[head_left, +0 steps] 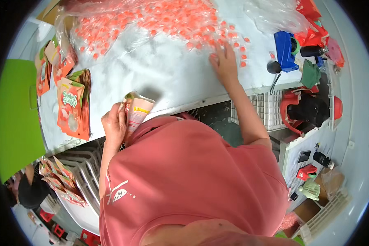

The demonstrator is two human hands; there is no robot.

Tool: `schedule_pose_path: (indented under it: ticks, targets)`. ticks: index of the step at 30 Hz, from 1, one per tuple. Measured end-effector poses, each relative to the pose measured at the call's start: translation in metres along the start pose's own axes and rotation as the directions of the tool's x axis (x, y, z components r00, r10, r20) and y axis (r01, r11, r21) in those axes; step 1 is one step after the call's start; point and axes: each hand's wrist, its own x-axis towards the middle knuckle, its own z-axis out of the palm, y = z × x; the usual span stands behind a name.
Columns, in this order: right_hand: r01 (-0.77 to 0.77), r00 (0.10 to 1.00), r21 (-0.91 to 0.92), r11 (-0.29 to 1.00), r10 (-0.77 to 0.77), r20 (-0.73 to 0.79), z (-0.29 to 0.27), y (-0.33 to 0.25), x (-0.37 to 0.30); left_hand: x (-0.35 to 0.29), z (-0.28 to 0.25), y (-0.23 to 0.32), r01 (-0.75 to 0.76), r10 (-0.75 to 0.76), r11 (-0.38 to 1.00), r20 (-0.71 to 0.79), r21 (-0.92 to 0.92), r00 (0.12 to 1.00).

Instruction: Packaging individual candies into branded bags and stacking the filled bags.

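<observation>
My left hand (115, 121) is closed on the edge of a printed pouch (140, 110), pink and cream with green at the top, held near my body at the table's front edge. My right hand (225, 65) reaches across the white table (168, 69), fingers stretched out at the near edge of a wide spread of small red sweets (168, 18) in clear wrappers. A few single sweets (243, 57) lie just right of its fingers. Whether a sweet is under the fingertips is hidden. A stack of flat printed pouches (71, 106) stands at the table's left.
More pouches (63, 61) lie at the far left. Clear plastic film (274, 16) is at the back right. A blue holder (286, 51) and a black cup (273, 67) stand on the right. White crates (262, 110) sit below the table. Filled pouches (63, 180) lie on trays at lower left.
</observation>
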Motion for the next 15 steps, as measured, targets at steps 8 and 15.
schedule_pose_path:
  ticks: [8, 15]
  targets:
    - [0.103, 0.965, 0.440, 0.892, -0.197, 0.175, 0.020, -0.098, -0.019, -0.014, -0.022, 0.008, 0.190, -0.193, 0.980, -0.047, -0.067, 0.980]
    - [-0.153, 0.988, 0.783, 0.602, 0.075, 0.135, 0.020, -0.087, -0.027, -0.020, -0.057, 0.010, 0.011, -0.007, 0.998, -0.056, 0.068, 0.998]
